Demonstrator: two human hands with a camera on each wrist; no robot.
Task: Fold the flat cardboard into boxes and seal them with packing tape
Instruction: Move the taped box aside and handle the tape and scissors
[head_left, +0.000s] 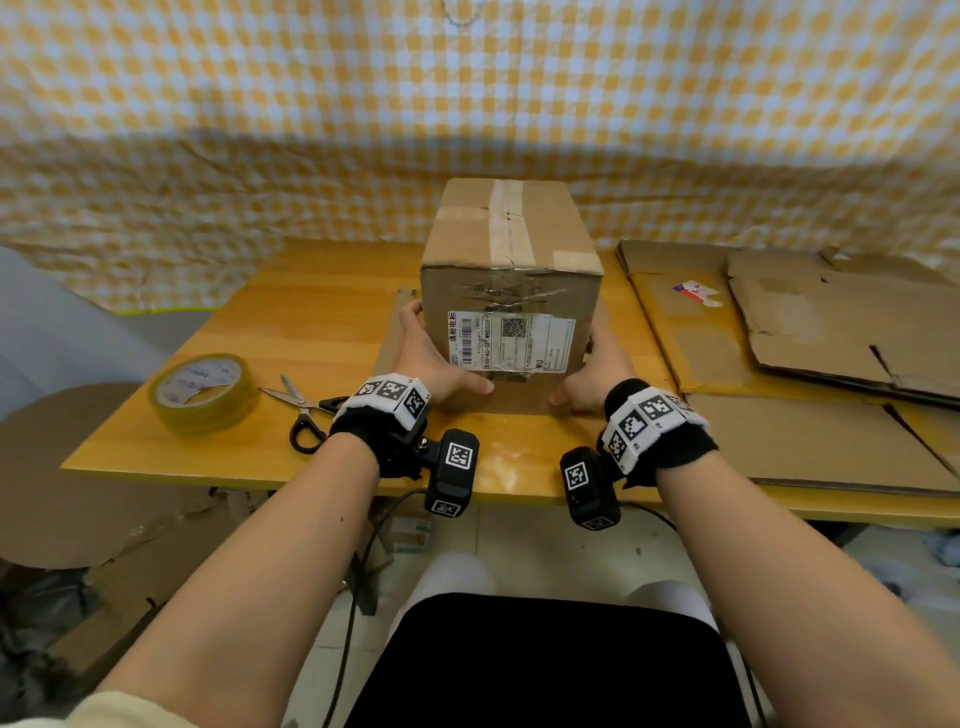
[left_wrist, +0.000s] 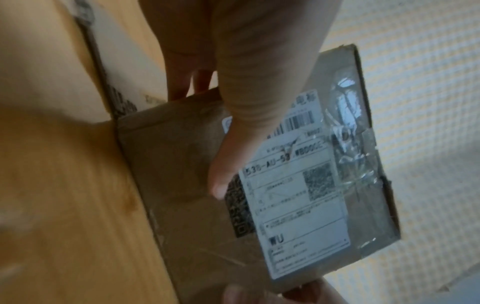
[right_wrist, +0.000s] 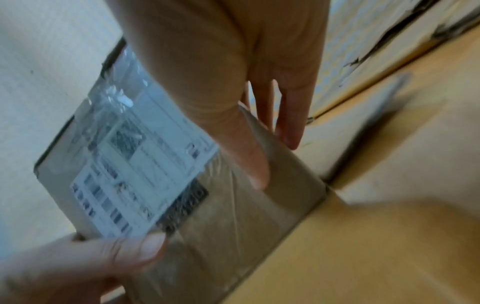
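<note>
Box (head_left: 511, 280) taped shut on top, standing mid table (head_left: 322, 312) on flat cardboard. Left hand (head_left: 436, 358) & right hand (head_left: 597, 369) clamping its sides, thumbs on front w/ label. Prob. setting aside; next: grab flat cardboard (head_left: 810, 322) at right.

Your forearms are bare, and each wrist wears a black strap (head_left: 382, 434) topped by a white band of black-and-white square tags (head_left: 390, 396). The right wrist band (head_left: 644, 423) matches it. A black camera block (head_left: 452, 473) hangs under each wrist (tags on those too), with a thin black cable (head_left: 358, 571) trailing down. A black garment (head_left: 550, 670) covers your lap.
</note>
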